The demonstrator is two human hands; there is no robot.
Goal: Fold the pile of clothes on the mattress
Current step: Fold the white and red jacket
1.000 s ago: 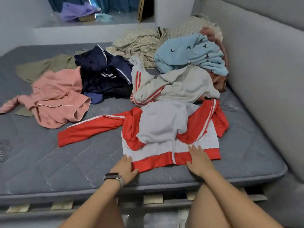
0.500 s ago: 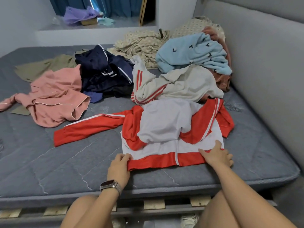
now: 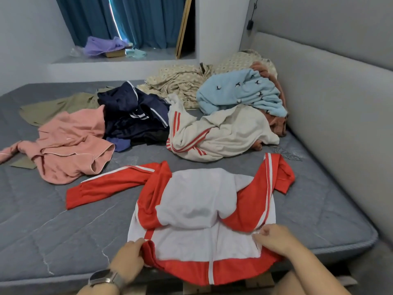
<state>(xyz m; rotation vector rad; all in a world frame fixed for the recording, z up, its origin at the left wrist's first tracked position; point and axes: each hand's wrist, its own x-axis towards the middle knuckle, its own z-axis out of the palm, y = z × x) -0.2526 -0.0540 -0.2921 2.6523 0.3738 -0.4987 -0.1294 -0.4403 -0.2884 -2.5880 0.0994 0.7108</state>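
The grey mattress point(image 3: 63, 231) fills the frame, its unfolded pile point(image 3: 223, 116) across the upper centre and right beneath a blue curtain point(image 3: 144, 20) at top centre. The red-and-white jacket point(image 3: 197, 209) lies at lower centre; its hem, flat on the mattress a second ago, is now lifted and drawn toward me, so I judge the first fold is starting. My left hand point(image 3: 127, 258) and right hand point(image 3: 276, 239) each pinch a hem corner.
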